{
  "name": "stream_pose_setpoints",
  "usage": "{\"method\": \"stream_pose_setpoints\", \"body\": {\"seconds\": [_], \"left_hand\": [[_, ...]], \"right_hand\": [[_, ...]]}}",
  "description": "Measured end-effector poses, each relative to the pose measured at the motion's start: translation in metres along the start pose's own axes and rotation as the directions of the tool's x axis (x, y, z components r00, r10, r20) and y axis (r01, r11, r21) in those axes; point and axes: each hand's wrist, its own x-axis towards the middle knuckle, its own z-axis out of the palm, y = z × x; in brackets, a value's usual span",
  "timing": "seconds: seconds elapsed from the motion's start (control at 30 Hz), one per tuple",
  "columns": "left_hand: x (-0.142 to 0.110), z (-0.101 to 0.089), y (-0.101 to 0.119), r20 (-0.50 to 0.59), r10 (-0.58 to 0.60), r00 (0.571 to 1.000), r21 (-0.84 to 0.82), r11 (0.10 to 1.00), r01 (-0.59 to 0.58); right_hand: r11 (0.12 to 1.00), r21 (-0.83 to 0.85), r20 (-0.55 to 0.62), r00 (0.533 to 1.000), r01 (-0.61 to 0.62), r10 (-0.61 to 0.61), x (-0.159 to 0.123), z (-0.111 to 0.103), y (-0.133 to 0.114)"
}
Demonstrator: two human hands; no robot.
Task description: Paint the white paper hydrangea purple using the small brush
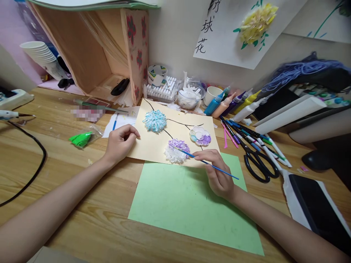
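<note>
My right hand (219, 174) is closed around a thin blue paintbrush (227, 174). The brush tip touches a fluffy paper flower (174, 155), purple on its upper part and white below. This flower is on a cream paper sheet (153, 149) with black drawn stems. Higher on the sheet is a fluffy blue flower (155, 121). At the sheet's right lies a small flower-shaped paint palette (199, 135) with purple and pale blue paint in its wells. My left hand (119, 145), fingers curled, presses its fingertips on the sheet's left edge.
A green sheet (192, 204) lies partly under the cream one. To the right are black scissors (260, 162), several pens and a black phone (318, 208). Paint bottles (216, 103) and a tub of white paper scraps (189, 95) line the back. An open box (82, 47) stands back left.
</note>
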Motion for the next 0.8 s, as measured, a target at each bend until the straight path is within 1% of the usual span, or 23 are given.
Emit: {"method": "stream_pose_setpoints", "body": {"seconds": [0.07, 0.13, 0.2, 0.33, 0.43, 0.53, 0.6, 0.67, 0.73, 0.8], "left_hand": [[0.001, 0.001, -0.001, 0.032, -0.011, 0.999, -0.026, 1.0, 0.012], [0.002, 0.002, -0.001, 0.093, -0.054, 0.994, -0.067, 0.996, 0.06], [0.003, 0.004, -0.002, 0.15, -0.108, 0.983, -0.102, 0.987, 0.124], [0.005, 0.005, 0.001, 0.196, -0.177, 0.965, -0.137, 0.969, 0.205], [0.004, 0.003, 0.004, 0.258, -0.206, 0.944, -0.15, 0.957, 0.25], [0.001, 0.002, 0.004, 0.297, -0.202, 0.933, -0.155, 0.954, 0.256], [0.0, 0.002, 0.005, 0.29, -0.18, 0.94, -0.209, 0.947, 0.245], [-0.001, 0.002, 0.005, 0.283, -0.156, 0.946, -0.288, 0.927, 0.239], [-0.003, 0.003, 0.006, 0.276, -0.157, 0.948, -0.348, 0.903, 0.251], [-0.004, 0.004, 0.007, 0.261, -0.171, 0.95, -0.389, 0.882, 0.266]], "right_hand": [[1.0, 0.014, -0.017, 1.0, -0.013, 0.013, -0.001, 0.0, 0.002], [0.999, 0.039, -0.057, 0.998, -0.024, 0.026, -0.002, 0.001, 0.004], [0.997, 0.07, -0.114, 0.992, -0.042, 0.05, -0.003, 0.002, 0.006], [0.988, 0.13, -0.242, 0.964, -0.084, 0.114, -0.002, 0.001, 0.009], [0.985, 0.144, -0.314, 0.939, -0.095, 0.136, 0.007, -0.005, 0.013], [0.976, 0.182, -0.373, 0.91, -0.117, 0.179, 0.027, -0.014, 0.019], [0.959, 0.234, -0.354, 0.905, -0.157, 0.235, 0.045, -0.02, 0.021], [0.947, 0.26, -0.3, 0.916, -0.189, 0.265, 0.065, -0.024, 0.022], [0.939, 0.302, -0.181, 0.957, -0.166, 0.227, 0.082, -0.024, 0.018], [0.953, 0.282, -0.06, 0.989, -0.115, 0.137, 0.095, -0.021, 0.012]]}}
